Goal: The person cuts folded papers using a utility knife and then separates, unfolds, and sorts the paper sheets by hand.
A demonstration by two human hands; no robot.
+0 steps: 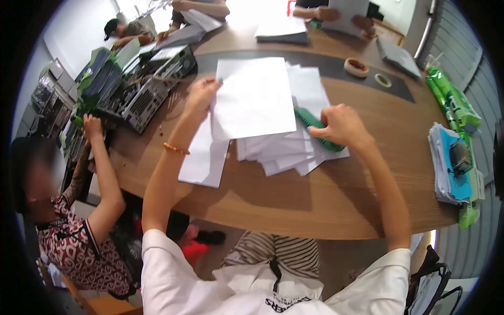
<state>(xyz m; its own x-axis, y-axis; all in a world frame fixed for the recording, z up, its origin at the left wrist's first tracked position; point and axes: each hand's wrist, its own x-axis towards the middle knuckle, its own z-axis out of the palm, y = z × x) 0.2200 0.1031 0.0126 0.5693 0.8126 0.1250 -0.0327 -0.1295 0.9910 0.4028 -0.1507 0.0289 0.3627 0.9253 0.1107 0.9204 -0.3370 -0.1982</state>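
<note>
A white sheet of paper (254,97) is pinched at its left edge by my left hand (202,97), which wears a beaded bracelet. The sheet is held up over a loose, fanned pile of white papers (283,152). My right hand (341,126) is closed around a green stapler (326,137), whose front end points at the right edge of the raised sheet. Whether its jaws touch the paper I cannot tell. Below my left hand, another stack of white paper (205,160) lies flat on the wooden table (346,194).
Tape rolls (356,67) and a laptop (399,56) lie at the back right. Papers with a blue sheet (443,163) and green packages (454,100) line the right edge. An opened computer case (157,89) stands left. Other people are around the table, one close by my left.
</note>
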